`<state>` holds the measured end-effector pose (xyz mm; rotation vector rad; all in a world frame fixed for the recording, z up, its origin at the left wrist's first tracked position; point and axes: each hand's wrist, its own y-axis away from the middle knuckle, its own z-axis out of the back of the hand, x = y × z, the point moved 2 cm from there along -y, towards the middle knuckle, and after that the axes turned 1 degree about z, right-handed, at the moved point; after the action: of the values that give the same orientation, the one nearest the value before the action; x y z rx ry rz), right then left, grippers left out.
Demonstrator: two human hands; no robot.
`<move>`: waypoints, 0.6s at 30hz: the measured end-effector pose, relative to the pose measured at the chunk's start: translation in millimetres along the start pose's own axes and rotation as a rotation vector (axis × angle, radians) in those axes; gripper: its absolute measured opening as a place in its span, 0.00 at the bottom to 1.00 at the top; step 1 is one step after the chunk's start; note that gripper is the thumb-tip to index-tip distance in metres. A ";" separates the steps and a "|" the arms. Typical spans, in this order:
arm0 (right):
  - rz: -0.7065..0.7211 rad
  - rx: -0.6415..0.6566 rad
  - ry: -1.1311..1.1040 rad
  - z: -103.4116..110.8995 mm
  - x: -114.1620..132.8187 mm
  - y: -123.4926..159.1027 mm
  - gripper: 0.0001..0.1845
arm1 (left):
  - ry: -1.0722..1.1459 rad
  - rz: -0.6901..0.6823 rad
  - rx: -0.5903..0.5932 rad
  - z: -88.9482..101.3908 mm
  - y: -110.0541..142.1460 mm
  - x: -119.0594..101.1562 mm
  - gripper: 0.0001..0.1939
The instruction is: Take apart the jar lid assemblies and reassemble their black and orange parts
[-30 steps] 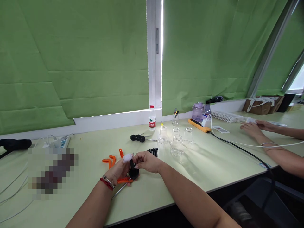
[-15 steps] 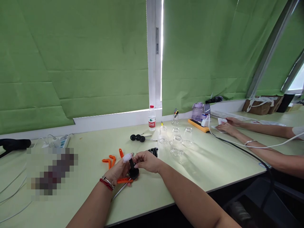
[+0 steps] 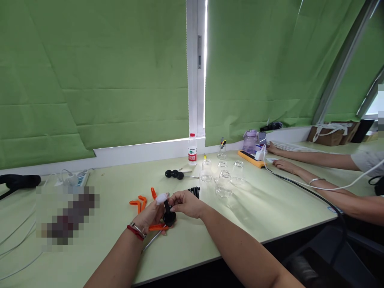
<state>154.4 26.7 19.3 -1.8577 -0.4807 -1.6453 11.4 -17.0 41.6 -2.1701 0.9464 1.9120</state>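
My left hand [image 3: 150, 218], wearing a bracelet and red band at the wrist, is closed around a black round-capped piece [image 3: 169, 218] with a narrow upright part. A translucent white piece [image 3: 161, 199] sits near the thumb. A thin metal rod [image 3: 152, 241] slants down to the table from below the hand, and an orange angled piece [image 3: 157, 227] lies under the fingers. The fingers of my right hand [image 3: 187, 203] pinch at the upright part of the black piece; whatever small item may be between the fingertips is hidden.
More orange pieces [image 3: 141, 204] lie left of the hands. Behind are three black knobs [image 3: 174, 174] with metal rods, a red-capped water bottle [image 3: 192, 150] and several glass jars [image 3: 224, 186]. Black parts [image 3: 194, 192] lie beyond my right hand. A co-worker's arms [image 3: 318, 188] reach in at right.
My hands hold nearly the same pose on the black piece. At right, the co-worker's far hand has moved left and back, toward the phone near the purple bottle.
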 end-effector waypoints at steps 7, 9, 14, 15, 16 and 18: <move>0.008 -0.011 -0.048 -1.7 4.3 0.3 0.15 | 0.022 -0.012 0.054 -0.4 2.1 0.0 0.24; 0.013 -0.013 -0.057 -2.1 4.1 0.3 0.16 | 0.041 -0.012 0.086 1.9 1.6 1.6 0.24; 0.023 -0.020 -0.064 -2.2 -0.1 -0.8 0.19 | 0.105 0.014 0.124 5.6 1.2 2.6 0.28; 0.032 -0.019 -0.054 -2.0 -0.9 -0.9 0.19 | 0.116 0.021 0.119 6.1 1.4 2.4 0.29; 0.042 -0.021 -0.037 -1.7 -1.6 -0.8 0.20 | 0.125 0.026 0.114 6.7 1.7 2.1 0.31; 0.056 -0.037 -0.003 -0.6 -2.6 -0.4 0.20 | 0.144 0.024 0.110 8.8 2.6 2.1 0.34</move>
<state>153.2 27.0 16.9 -1.8834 -0.3978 -1.6247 2.6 -15.8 38.7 -2.2661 1.0781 1.6892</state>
